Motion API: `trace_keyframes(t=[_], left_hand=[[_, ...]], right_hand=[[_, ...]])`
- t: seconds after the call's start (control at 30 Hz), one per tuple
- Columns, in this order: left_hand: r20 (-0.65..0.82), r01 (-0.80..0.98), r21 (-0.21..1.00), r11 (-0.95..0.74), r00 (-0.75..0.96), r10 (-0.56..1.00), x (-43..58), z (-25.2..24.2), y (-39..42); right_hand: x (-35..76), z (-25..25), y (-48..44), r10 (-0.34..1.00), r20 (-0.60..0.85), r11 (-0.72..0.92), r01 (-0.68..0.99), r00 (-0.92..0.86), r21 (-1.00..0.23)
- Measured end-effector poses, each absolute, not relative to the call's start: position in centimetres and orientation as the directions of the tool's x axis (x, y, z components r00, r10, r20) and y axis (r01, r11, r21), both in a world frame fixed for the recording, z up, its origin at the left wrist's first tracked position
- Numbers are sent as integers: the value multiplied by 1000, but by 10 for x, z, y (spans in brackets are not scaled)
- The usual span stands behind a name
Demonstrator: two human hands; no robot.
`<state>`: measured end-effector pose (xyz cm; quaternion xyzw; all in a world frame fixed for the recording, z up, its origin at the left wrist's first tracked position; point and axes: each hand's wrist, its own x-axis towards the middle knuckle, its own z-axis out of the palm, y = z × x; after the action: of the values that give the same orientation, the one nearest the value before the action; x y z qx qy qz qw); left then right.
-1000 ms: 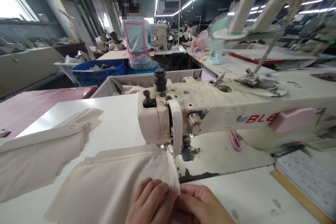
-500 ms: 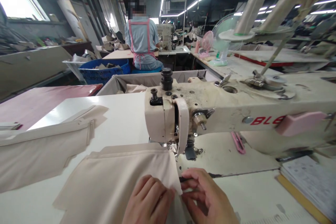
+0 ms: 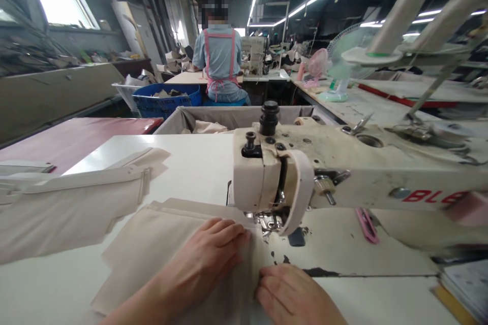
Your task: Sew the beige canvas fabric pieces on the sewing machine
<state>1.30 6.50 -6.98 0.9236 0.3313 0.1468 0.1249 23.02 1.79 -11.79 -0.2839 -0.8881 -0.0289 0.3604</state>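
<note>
The left hand [image 3: 206,250] lies flat on the beige cloth panel [image 3: 160,244] at lower centre, the right hand [image 3: 292,292] flat at its edge (neither one pinching), the panel's far corner just beside the presser foot [image 3: 269,222] of the sewing machine [image 3: 247,177].

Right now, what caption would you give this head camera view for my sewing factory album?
The left hand and right hand smooth beige fabric beside a cream industrial sewing machine.

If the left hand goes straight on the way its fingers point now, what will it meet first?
Probably the presser foot of the sewing machine, just past the edge of the beige fabric panel under the left hand; the depth is not fully clear.
</note>
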Motion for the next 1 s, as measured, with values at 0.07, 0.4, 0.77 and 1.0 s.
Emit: trace_keyframes(t=[0.07,0.4,0.77,1.0], left_hand=[[197,576,322,-751,735,649,12,-71,68],[241,655,278,-703,661,711,17,-75,91],[278,808,250,-534,468,839,25,-76,106],[235,890,182,-417,372,898,30,-67,109]], right_hand=[[232,-119,20,485,654,836,527,-580,-153],[240,-104,41,432,603,837,547,-670,8],[238,-110,35,623,454,723,691,-637,-21],[247,-112,28,755,407,654,627,-513,-423]])
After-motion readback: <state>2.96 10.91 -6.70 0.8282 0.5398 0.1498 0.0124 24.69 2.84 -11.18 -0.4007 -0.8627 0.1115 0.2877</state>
